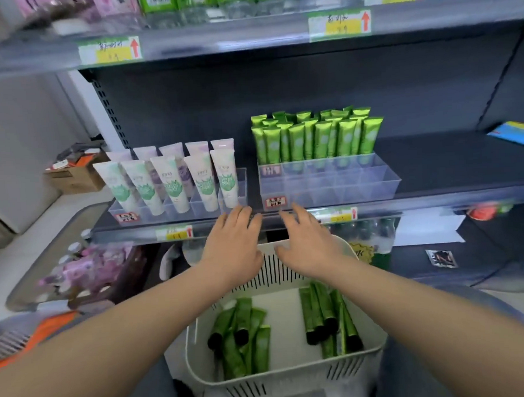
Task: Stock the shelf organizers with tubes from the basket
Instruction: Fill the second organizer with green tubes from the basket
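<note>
Shelf (448, 166) at 12 is carrying the lot. Basket (292, 372) is sitting at 6 for easy reach; organizer (329, 192) at 1 is showing bare front slots. Your left hand (232, 244) and right hand (309, 244) are hovering flat, empty; green tubes (322, 312) are lying in the basket.

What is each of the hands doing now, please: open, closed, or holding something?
Left hand: open, holding nothing.
Right hand: open, holding nothing.
</note>
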Motion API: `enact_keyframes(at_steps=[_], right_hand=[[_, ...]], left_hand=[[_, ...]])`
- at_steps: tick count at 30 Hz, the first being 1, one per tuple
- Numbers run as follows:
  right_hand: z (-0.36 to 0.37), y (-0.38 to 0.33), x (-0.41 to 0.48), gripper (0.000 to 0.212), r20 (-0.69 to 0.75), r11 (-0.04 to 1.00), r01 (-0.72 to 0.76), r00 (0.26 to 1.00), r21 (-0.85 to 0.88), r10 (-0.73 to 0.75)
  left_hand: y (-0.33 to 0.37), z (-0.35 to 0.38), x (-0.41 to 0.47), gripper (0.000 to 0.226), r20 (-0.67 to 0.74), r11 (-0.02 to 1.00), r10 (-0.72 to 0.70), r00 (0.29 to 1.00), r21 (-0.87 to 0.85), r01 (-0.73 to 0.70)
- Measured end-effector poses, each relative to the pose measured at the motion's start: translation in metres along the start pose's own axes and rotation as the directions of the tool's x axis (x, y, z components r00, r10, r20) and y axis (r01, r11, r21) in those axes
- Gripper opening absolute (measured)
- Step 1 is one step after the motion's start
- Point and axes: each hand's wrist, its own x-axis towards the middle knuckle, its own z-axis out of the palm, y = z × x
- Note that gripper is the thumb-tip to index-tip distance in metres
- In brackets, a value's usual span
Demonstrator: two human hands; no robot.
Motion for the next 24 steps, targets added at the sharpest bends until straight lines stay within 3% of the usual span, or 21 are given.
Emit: enact_keyframes(at_steps=[10, 16, 24], right_hand=[[0.067, 0.004, -0.001, 0.061, 0.183, 0.999, 0.026, 0.983, 0.038, -0.033], [0.104, 0.009, 0.003, 0.058, 0.31, 1.0, 0.005, 0.951, 0.028, -0.013], [0.166, 0.017, 0.027, 0.056, 0.466, 0.996, -0.07, 0.884, 0.055, 0.037]], left_hand=[[-0.015, 0.08, -0.012, 0.053, 0.199, 0.978, -0.095, 0.975, -0.166, 0.129], [-0.019, 0.117, -0.011, 0.052, 0.364, 0.937, -0.144, 0.92, -0.25, 0.246], [-0.03, 0.176, 0.012, 0.029, 0.534, 0.896, -0.144, 0.833, -0.288, 0.339]])
